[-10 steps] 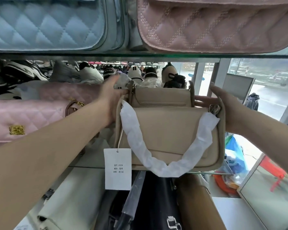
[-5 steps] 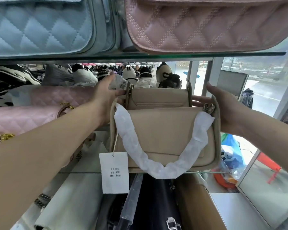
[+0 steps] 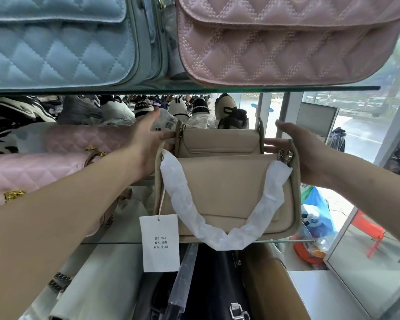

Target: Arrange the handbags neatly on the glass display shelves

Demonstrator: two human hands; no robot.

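Observation:
Two beige handbags stand one behind the other on the middle glass shelf (image 3: 116, 240). The front beige handbag (image 3: 226, 188) has a white paper-wrapped handle and a hanging white tag (image 3: 161, 243). The rear beige handbag (image 3: 219, 142) shows above it. My left hand (image 3: 148, 146) presses against the left ends of both bags, fingers spread. My right hand (image 3: 303, 153) cups their right ends. Pink quilted handbags (image 3: 32, 169) sit to the left on the same shelf.
The upper glass shelf (image 3: 286, 88) carries a blue quilted bag (image 3: 56, 47) and a pink quilted bag (image 3: 286, 42). Below are a cream bag (image 3: 97, 285), a black bag (image 3: 208, 285) and a tan bag (image 3: 270, 287). Shoes fill the background; a window stands at right.
My left-hand fingers have spread wider beside the rear bag. The view has tilted slightly upward; both beige bags stay in place between my hands.

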